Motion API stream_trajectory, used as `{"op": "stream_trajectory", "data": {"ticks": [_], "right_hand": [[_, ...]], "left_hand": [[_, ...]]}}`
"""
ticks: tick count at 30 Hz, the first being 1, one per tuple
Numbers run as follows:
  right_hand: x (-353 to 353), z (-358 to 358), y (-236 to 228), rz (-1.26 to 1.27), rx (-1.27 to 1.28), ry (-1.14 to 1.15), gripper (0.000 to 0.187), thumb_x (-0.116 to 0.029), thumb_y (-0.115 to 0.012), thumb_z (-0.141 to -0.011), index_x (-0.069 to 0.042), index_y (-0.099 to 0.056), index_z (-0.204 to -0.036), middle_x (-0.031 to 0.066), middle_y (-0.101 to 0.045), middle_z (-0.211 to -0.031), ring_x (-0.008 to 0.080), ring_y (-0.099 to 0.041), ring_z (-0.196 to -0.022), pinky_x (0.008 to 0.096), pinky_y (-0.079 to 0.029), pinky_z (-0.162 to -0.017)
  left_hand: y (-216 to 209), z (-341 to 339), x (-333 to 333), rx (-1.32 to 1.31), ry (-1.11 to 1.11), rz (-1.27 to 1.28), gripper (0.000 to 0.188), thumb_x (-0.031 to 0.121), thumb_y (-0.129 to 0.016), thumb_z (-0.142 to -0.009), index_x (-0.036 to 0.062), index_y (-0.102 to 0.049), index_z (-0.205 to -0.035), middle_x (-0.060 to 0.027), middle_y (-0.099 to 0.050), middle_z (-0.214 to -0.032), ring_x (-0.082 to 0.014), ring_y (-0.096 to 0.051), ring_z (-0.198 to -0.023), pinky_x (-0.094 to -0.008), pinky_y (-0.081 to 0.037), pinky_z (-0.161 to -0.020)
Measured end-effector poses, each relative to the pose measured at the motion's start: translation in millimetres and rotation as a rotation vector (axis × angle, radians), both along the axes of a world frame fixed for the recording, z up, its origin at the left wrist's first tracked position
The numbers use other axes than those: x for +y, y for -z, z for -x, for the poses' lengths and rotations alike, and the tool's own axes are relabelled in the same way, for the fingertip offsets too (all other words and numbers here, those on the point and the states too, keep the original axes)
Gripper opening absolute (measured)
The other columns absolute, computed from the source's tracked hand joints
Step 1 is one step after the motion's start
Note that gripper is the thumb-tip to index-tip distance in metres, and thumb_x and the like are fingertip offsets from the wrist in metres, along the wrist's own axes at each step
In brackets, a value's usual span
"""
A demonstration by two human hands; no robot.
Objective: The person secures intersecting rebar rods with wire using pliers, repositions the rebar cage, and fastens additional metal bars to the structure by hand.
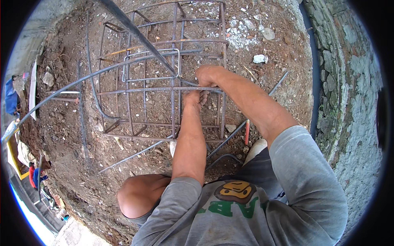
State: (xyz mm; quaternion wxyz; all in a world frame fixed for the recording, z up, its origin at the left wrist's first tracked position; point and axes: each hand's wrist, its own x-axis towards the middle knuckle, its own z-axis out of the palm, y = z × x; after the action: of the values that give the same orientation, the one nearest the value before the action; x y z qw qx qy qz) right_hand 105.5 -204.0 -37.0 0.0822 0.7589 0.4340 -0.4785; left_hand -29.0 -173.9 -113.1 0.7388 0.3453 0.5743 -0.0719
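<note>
A cage of rusty rebar [175, 65] lies on the ground in front of me, its rods crossing in a grid. My left hand [196, 99] is closed just below one of its cross rods [152, 90], knuckles curled. My right hand [208, 75] bends down from above that rod, closed, near the left hand. What the fingers of either hand hold is hidden. A lighter rectangular rebar stirrup [152, 78] sits within the cage, left of my hands. A dark bar [135, 30] slants from the top edge down to the stirrup's right side.
A long grey bar [65, 89] crosses from the left into the cage. Loose rods [137, 156] lie on the soil near my knees, with an orange-red stick [247, 132] beside them. White rubble [242, 30] is scattered at the upper right. A stone wall [328, 78] borders the right.
</note>
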Motion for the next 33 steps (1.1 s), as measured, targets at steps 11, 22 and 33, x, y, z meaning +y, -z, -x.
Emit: {"op": "stream_trajectory", "data": {"ticks": [11, 22, 33], "right_hand": [[-0.6, 0.4, -16.1, 0.021, -0.082, -0.077, 0.033, -0.023, -0.066, -0.076, -0.002, -0.067, -0.102, 0.0176, -0.066, -0.099, 0.0292, -0.064, -0.092, 0.0410, -0.051, -0.080], [-131.8, 0.6, -95.1, 0.060, -0.264, 0.149, 0.028, -0.015, -0.049, -0.085, -0.010, -0.065, -0.107, 0.0204, -0.063, -0.101, 0.0288, -0.062, -0.098, 0.0424, -0.047, -0.092], [-124.2, 80.9, 0.7, -0.307, 0.648, 1.214, 0.067, -0.037, -0.059, -0.090, -0.015, -0.027, -0.145, 0.0109, -0.062, -0.086, 0.0146, -0.058, -0.064, 0.0267, -0.049, -0.055]], "left_hand": [[8.3, -0.4, -1.7, -0.026, -0.071, 0.038, 0.018, 0.024, -0.065, -0.086, 0.0068, -0.063, -0.086, -0.0038, -0.065, -0.071, -0.0119, -0.059, -0.057, -0.0270, -0.049, -0.051], [11.8, 1.9, 3.6, -0.055, 0.034, 0.045, 0.020, 0.026, -0.067, -0.086, 0.0079, -0.061, -0.089, -0.0036, -0.064, -0.074, -0.0136, -0.060, -0.061, -0.0261, -0.052, -0.053], [21.0, 3.6, 2.8, -0.065, -0.011, 0.046, 0.011, 0.016, -0.059, -0.088, 0.0056, -0.062, -0.091, -0.0046, -0.065, -0.076, -0.0120, -0.059, -0.060, -0.0247, -0.048, -0.049]]}}
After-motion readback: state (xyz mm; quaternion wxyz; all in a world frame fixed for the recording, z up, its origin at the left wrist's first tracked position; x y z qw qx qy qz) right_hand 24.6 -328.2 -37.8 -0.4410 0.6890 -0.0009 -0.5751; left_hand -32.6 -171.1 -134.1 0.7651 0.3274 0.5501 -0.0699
